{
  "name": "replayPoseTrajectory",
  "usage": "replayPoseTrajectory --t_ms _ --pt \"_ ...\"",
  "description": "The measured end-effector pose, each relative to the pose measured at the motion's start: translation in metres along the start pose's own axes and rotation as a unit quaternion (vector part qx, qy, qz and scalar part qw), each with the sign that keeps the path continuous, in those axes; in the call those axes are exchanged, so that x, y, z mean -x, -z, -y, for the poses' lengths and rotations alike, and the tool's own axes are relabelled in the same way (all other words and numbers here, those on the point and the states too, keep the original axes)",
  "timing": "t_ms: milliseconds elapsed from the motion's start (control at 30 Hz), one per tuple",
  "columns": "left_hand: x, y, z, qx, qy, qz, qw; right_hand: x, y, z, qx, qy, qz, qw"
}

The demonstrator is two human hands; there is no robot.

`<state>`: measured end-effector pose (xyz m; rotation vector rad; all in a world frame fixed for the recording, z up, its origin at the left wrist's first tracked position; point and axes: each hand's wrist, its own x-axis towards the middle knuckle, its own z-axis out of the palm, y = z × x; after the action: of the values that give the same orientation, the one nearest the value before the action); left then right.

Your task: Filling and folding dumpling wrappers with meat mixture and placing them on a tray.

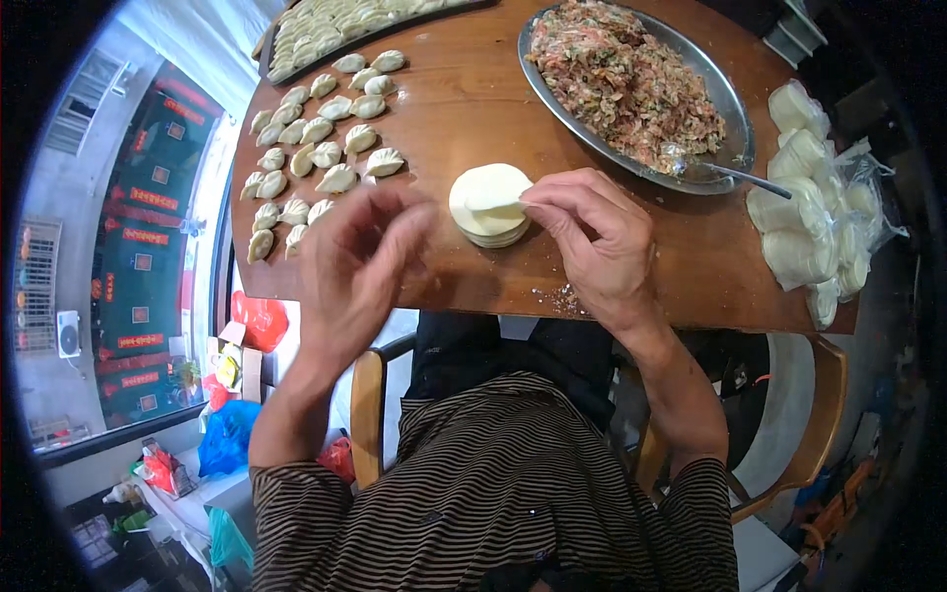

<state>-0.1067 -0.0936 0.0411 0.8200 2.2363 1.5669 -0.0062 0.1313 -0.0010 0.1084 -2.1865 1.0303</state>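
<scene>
A stack of round dumpling wrappers stands on the wooden table before me. My right hand pinches the edge of the top wrapper between thumb and fingers, and that wrapper is lifted and folded over at its right side. To the left of the stack, my left hand is blurred, its thumb and fingers apart, with nothing seen in it. Rows of folded dumplings lie beyond and beside that hand. At the upper right, a large metal bowl holds minced filling, and a metal spoon rests in it.
A dark tray full of dumplings sits at the table's far left. Plastic bags of wrappers lie along the right edge. Flour crumbs are near the front edge of the table. Wooden chair arms flank me.
</scene>
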Motion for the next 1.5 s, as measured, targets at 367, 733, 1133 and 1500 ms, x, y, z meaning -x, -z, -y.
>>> replayPoseTrajectory --t_ms 367,733,1133,1500 --pt "0.036 -0.08 -0.004 0.472 0.218 0.061 0.852 0.039 0.057 0.029 0.044 0.075 -0.009 0.996" --pt "0.005 -0.14 -0.025 0.569 0.217 0.113 0.785 0.009 0.155 -0.059 0.059 -0.215 -0.191 0.956" --pt "-0.028 -0.159 -0.022 0.58 0.193 0.043 0.79 -0.022 0.155 -0.057 0.197 0.082 -0.045 0.976" --pt "-0.043 -0.162 -0.018 0.563 0.159 0.053 0.809 -0.019 0.166 -0.034 0.13 0.017 0.012 0.991"
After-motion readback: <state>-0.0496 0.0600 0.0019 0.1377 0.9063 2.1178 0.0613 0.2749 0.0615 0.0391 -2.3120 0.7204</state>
